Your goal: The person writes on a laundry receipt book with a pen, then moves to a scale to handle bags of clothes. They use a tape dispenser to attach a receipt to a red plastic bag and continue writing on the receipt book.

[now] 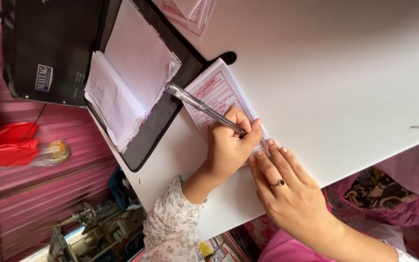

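Head view: left hand (229, 145) pinches clear pen (202, 106), tip down on pink receipt pad (219, 92) under its fingers. Right hand (292, 191) (ring on one finger) lies flat, released, pinning pad's near edge, likely steadying it. Beyond pen: black folder (149, 140) holding open notebook (132, 73).

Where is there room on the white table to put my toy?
The white table is bare right of the pink form pad, out to its far edge. It is crowded by the open notebook, and where both hands press on the pad.
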